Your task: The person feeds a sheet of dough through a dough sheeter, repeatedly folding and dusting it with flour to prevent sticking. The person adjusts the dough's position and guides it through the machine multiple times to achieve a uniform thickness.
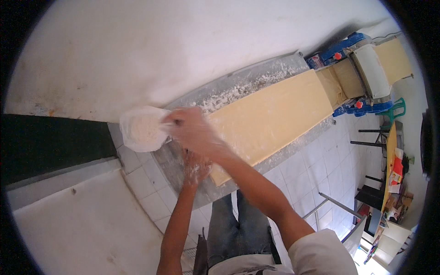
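Note:
A long, pale yellow sheet of dough (275, 117) lies along a grey metal table (206, 192), dusted with flour. My right hand (195, 133) is smeared by motion and reaches across my left arm, its fingers beside a white bag of flour (145, 129) at the table's left end. Whether it holds anything is not clear. Below it, my left hand (197, 167) rests at the near left end of the dough sheet, powdered with flour; the right hand covers most of its fingers.
Loose flour (247, 89) is scattered along the table's wall side. At the far right end stands a blue roller machine (366, 68) with dough running through it. A green plastic chair (398, 109) and a cluttered yellow table (389, 160) stand beyond the tiled floor (302, 174).

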